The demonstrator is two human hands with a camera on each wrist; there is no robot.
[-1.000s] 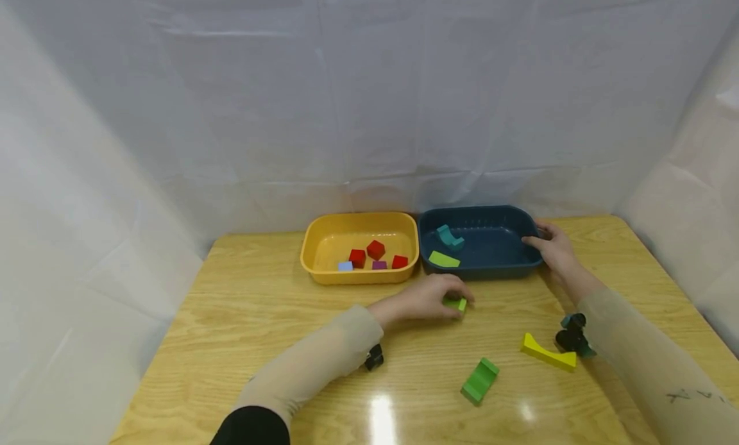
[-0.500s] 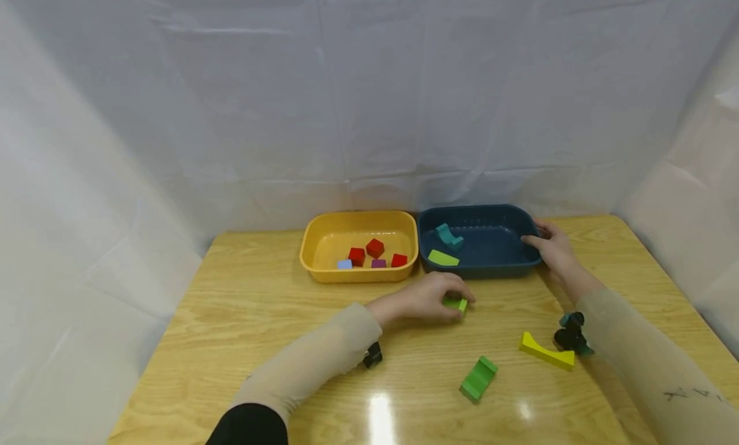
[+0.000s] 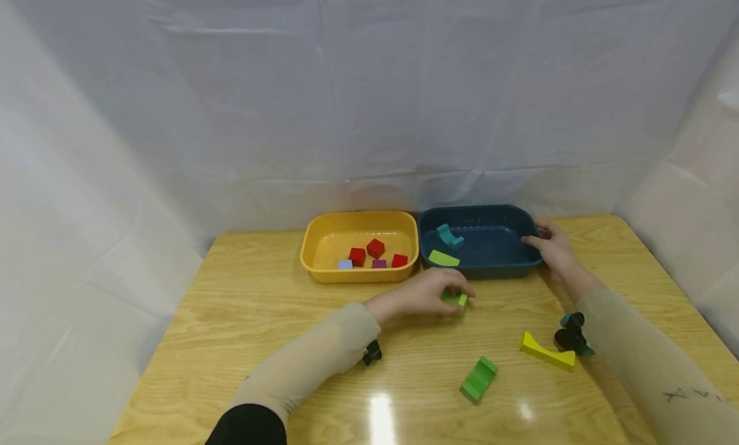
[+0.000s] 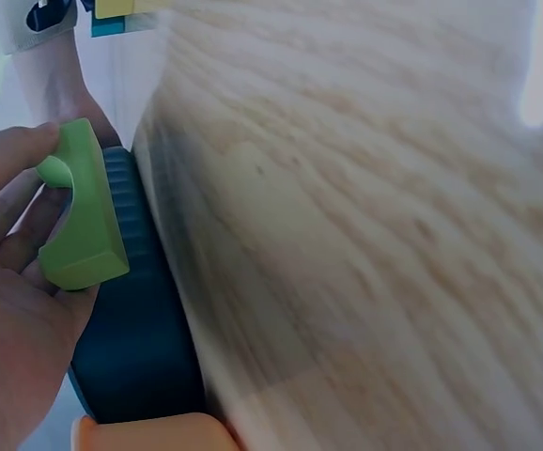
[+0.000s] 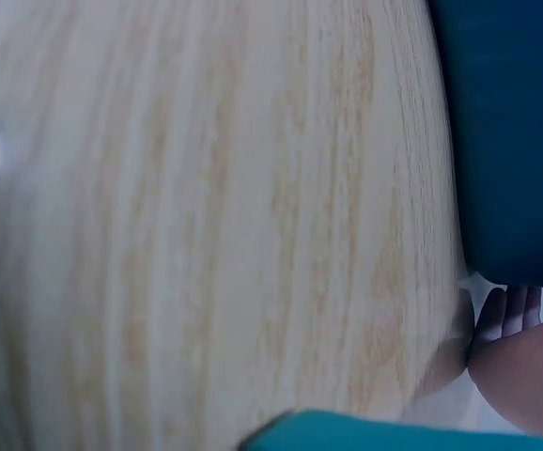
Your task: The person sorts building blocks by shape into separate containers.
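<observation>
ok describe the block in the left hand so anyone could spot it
On the wooden table, look just in front of the dark blue tray. The left hand grips a light green arch block. It is paler than the darker green block lying loose nearer the front edge.

A light wooden tabletop with a bold yellowish grain [image 3: 260,304] fills the lower half of the head view, its surface glossy enough to throw back two bright spots of overhead light near the front edge. Behind it hangs a white, faintly creased fabric backdrop [image 3: 369,99], which wraps round as angled side panels on the left and right, closing in the space. Its lower hem meets the tabletop's far edge. The wrist views show the same pale grain, blurred, close up.
</observation>
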